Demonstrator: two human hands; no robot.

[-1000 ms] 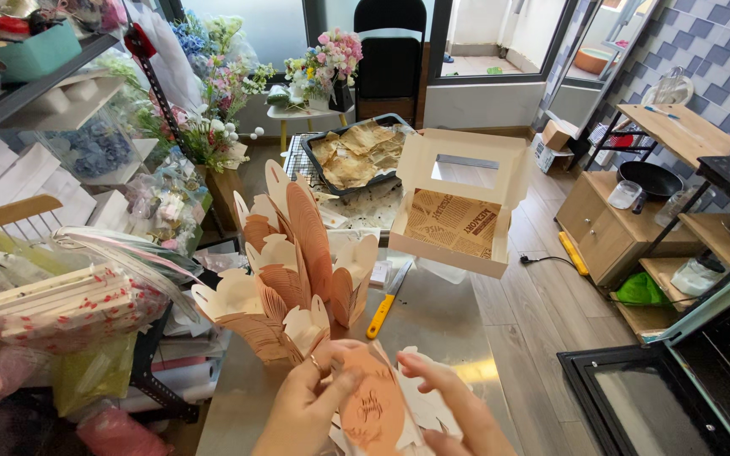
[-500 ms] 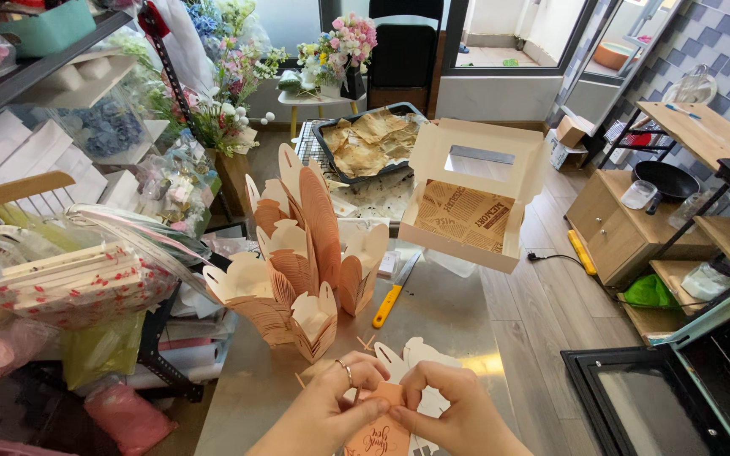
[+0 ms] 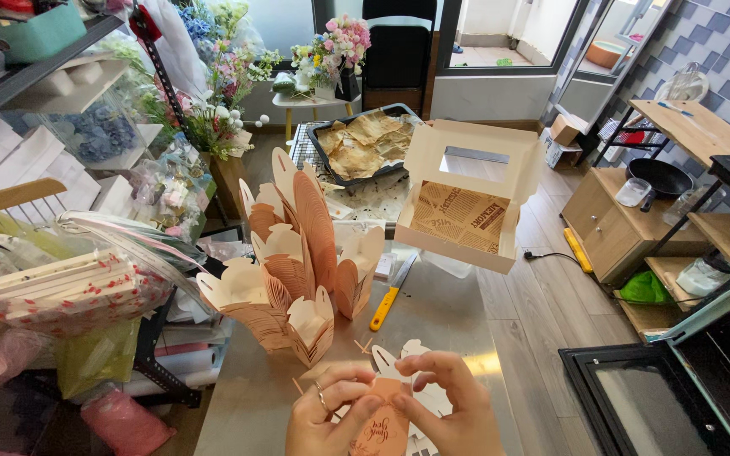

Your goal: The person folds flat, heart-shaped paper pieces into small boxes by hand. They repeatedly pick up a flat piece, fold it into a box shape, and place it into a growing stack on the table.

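Observation:
My left hand (image 3: 329, 414) and my right hand (image 3: 449, 409) both grip a small orange and white paper box (image 3: 389, 415) with scalloped flaps, low over the metal table (image 3: 449, 325). Just beyond my hands stands a cluster of folded orange paper boxes (image 3: 297, 257), nested and upright. A yellow-handled knife (image 3: 390, 295) lies on the table right of that cluster. Farther back sits an open white cake box (image 3: 471, 198) lined with printed brown paper.
A dark tray of baked pastry (image 3: 365, 143) lies behind the cake box. Shelves with wrapped flowers and ribbons (image 3: 69, 279) crowd the left. An oven (image 3: 686, 380) and wooden shelving (image 3: 635, 211) stand on the right, with flower vases (image 3: 331, 51) at the back.
My hands have drawn the small paper box closer and lower, folding it between both hands. The view has shifted slightly forward over the table.

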